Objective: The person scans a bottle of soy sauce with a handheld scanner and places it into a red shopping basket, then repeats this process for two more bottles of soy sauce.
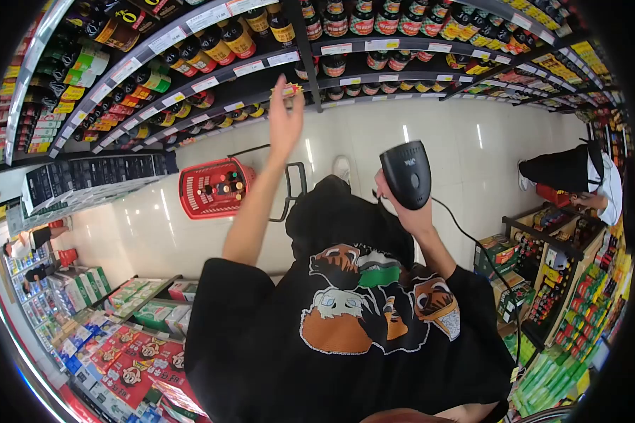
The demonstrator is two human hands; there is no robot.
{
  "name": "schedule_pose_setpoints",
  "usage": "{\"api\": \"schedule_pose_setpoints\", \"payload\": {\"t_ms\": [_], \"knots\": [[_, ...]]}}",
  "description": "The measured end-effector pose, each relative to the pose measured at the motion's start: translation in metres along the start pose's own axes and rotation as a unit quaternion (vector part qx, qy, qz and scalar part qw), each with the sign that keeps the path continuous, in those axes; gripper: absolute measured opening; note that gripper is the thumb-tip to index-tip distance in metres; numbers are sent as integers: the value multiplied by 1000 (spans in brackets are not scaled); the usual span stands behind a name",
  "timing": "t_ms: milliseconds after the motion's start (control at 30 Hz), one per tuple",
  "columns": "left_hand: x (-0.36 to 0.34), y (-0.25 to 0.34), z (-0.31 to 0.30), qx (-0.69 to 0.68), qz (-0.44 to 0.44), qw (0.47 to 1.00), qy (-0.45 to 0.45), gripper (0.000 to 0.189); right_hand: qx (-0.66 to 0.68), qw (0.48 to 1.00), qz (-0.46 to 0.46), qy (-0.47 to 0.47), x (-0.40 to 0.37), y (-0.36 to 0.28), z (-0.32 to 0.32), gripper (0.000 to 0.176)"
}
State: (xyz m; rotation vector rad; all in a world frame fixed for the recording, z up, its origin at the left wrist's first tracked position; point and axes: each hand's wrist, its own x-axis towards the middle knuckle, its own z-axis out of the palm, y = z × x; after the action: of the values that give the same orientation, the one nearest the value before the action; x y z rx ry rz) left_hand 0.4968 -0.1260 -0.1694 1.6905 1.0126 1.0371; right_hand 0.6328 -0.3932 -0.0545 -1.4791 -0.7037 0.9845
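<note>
My left hand (286, 123) reaches up in front of the lower shelves. Its fingers are closed around a small item with red and yellow print (289, 90); whether this is a bottle's label or a tag I cannot make out. A black barcode scanner (407, 173) rests in my right hand (414, 217), which wraps around it from below at waist height. From the scanner a thin black cable (476, 243) runs down past my right side.
Curved-looking shelves (247, 68) hold rows of sauce bottles (362, 21). A red basket (183, 190) with several bottles stands on the floor (374, 123) at left. Stacked cartons (127, 363) lie lower left. Another person (578, 173) stands at right, beside crates (496, 254).
</note>
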Motion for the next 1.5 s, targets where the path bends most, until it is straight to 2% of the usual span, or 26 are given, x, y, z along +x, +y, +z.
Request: {"api": "schedule_pose_setpoints", "payload": {"t_ms": [67, 100, 133, 167, 233, 267, 300, 367, 433, 500, 533, 567, 667, 700, 767, 833, 900, 933, 1000, 1033, 1167, 1200, 1300, 1333, 1433, 1500], "knots": [[56, -2, -2, -4, -15, 1000, -1, 59, -62, 998, -5, -10, 18, 9, 1, 15], [82, -11, -4, 112, 39, 993, -6, 60, -123, 992, -20, -16, 26, 18, 2, 19], [103, -9, -2, 126, 71, 989, 11, 61, -125, 991, -7, -38, 33, 35, 0, 31], [125, -15, 0, 154, 84, 984, 20, 64, -126, 991, -3, -42, 39, 43, 1, 31], [164, -3, -3, 135, 59, 989, -17, 72, -168, 977, -71, -108, 51, 51, 3, 57], [182, -13, 1, 109, 68, 992, 15, 67, -138, 971, -128, -149, 63, 12, 13, 45], [203, -24, 6, 83, 79, 992, 48, 62, -140, 970, -128, -153, 69, 5, 18, 45], [234, -32, 4, -28, 80, 995, -46, 39, -144, 959, -133, -203, 80, -5, 22, 36], [250, -33, 9, -50, 45, 997, -45, 36, -144, 957, -163, -193, 87, -22, 19, 33], [263, -44, 10, 7, 98, 991, -88, 28, -167, 949, -155, -219, 93, -23, 12, 31], [272, -50, -1, 135, 20, 985, -103, 50, -167, 949, -154, -221, 96, -21, 9, 31], [278, -56, -5, 136, 20, 985, -102, 50, -171, 946, -128, -242, 100, -18, 5, 30], [312, -130, -2, 245, 170, 951, -88, 37, -163, 945, -101, -266, 110, -17, -2, 30], [309, -125, -3, 244, 168, 951, -90, 37, -152, 945, -98, -272, 112, -17, -4, 30], [298, -102, -10, 235, 73, 961, -129, 32, -167, 944, -92, -270, 114, -14, -7, 30], [283, -85, -11, 276, 81, 951, -114, 30, -181, 942, -87, -270, 114, -14, -8, 30], [246, -38, -11, 142, 132, 977, -91, 33, -167, 955, -123, -213, 112, -18, -7, 31], [235, -29, -16, 143, 131, 977, -92, 33, -166, 955, -121, -213, 111, -15, -7, 31], [215, -16, -26, 171, 17, 983, -65, 34, -138, 964, -91, -207, 110, -6, -8, 31], [204, -17, -29, 171, 18, 983, -67, 34, -137, 965, -91, -206, 111, -3, -9, 31], [160, -8, -42, -56, 61, 996, 42, 30, -134, 971, -51, -190, 106, 0, -10, 31], [154, 0, -53, -9, 71, 996, 53, 32, -128, 976, -45, -169, 104, -2, -10, 31], [141, 42, -74, -59, 97, 987, 112, 27, -147, 972, -83, -162, 102, 5, -16, 29], [138, 56, -81, -68, 91, 986, 120, 25, -161, 963, 54, -208, 101, -3, -17, 53], [135, 97, -93, -82, 141, 979, 123, 38, -159, 954, 79, -241, 110, -2, -10, 42], [126, 121, -97, -156, 96, 979, 88, 39, -154, 955, 69, -244, 111, -1, -3, 33]]}}
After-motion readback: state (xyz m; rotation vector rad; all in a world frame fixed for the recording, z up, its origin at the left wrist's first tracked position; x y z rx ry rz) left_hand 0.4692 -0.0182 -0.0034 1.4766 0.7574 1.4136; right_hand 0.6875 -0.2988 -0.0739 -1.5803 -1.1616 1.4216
